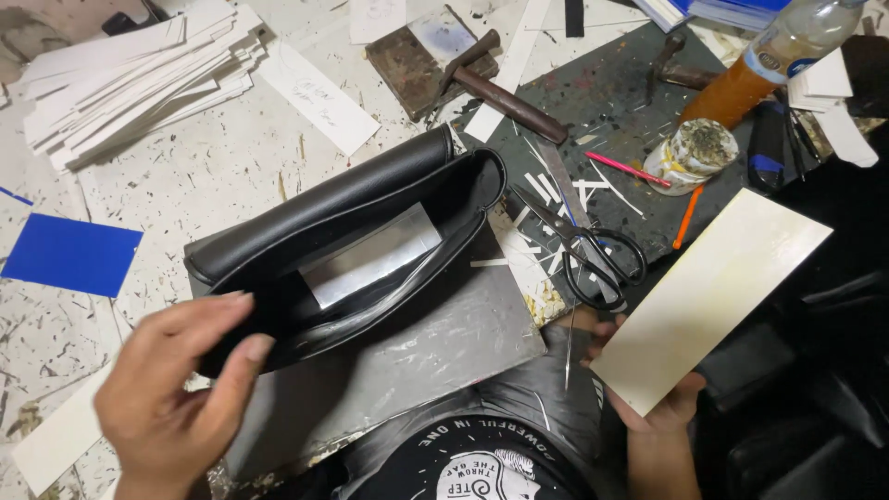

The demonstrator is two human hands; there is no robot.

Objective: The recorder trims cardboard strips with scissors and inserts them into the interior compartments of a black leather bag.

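My left hand (176, 389) grips the near left end of an open black leather pouch (343, 231), thumb and fingers pinching its rim. Inside the pouch lies a shiny grey rectangular sheet (370, 255). The pouch rests on a grey metal plate (435, 343) on the worktable. My right hand (662, 407) holds a cream rectangular card (713, 296) from underneath, off to the right of the pouch and apart from it.
Black scissors (593, 250) lie right of the pouch on a dark cutting mat (602, 102). A hammer (500, 93), a glue jar (690, 153), a bottle (769, 60), an orange pen (687, 218), a stack of white card strips (139, 74) and a blue sheet (69, 255) surround the work area.
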